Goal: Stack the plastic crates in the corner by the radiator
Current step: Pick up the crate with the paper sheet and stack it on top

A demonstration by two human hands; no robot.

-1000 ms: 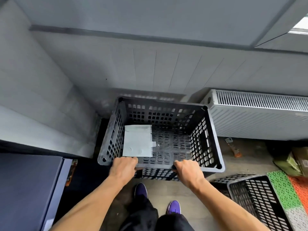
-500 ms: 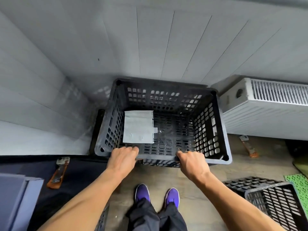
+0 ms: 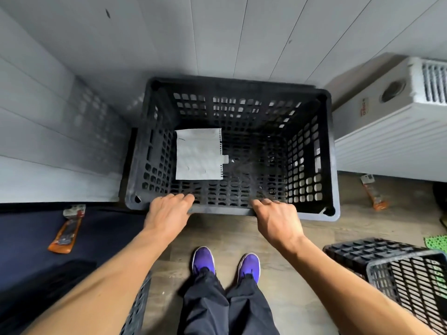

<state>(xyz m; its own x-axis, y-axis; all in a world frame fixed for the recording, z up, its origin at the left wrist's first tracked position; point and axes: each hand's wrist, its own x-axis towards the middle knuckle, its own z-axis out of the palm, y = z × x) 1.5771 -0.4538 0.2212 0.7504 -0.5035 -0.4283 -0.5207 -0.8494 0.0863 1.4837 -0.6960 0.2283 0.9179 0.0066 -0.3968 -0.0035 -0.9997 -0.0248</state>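
Observation:
A black perforated plastic crate (image 3: 332, 143) sits low in the corner, between the grey wall on the left and the white radiator (image 3: 387, 143) on the right. A white sheet of paper (image 3: 198, 154) lies on its floor. My left hand (image 3: 167, 213) and my right hand (image 3: 278, 221) both grip its near rim, fingers curled over the edge into the crate. A second black crate (image 3: 399, 274) stands on the floor at the lower right. A dark edge shows behind and left of the held crate; I cannot tell what it is.
Part of another slatted crate (image 3: 137, 308) shows by my left arm. Orange-handled tools lie on the dark blue surface (image 3: 66, 228) at left and on the floor below the radiator (image 3: 373, 194). A green mat (image 3: 436, 241) is at the right edge. My feet stand on the wooden floor.
The crate has gone down and further into the corner, closer to the walls and radiator. Both hands stay on its near rim.

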